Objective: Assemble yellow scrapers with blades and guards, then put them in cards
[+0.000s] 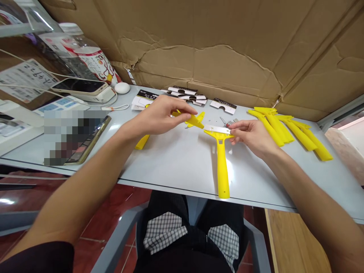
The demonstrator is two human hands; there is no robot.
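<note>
My right hand point(251, 135) pinches one end of the head of a yellow scraper point(222, 167), whose handle points down toward the table's front edge. A flat silvery blade point(216, 129) lies along the scraper's head, near my right fingertips. Just up and left of it, my left hand point(165, 115) holds a small flat yellow plastic piece point(195, 121) between thumb and fingers, apart from the blade. More yellow plastic pieces point(200, 116) lie behind that hand. Beneath the left wrist a yellow handle point(142, 142) shows in part; the rest is hidden.
Several yellow scraper handles point(284, 129) lie at the right. Black-and-white cards point(184, 93) and a screwdriver-like tool point(223, 121) are at the back, by a cardboard wall point(199, 60). Phones point(81, 86), a white cable point(119, 107) and a bottle point(92, 57) occupy the left.
</note>
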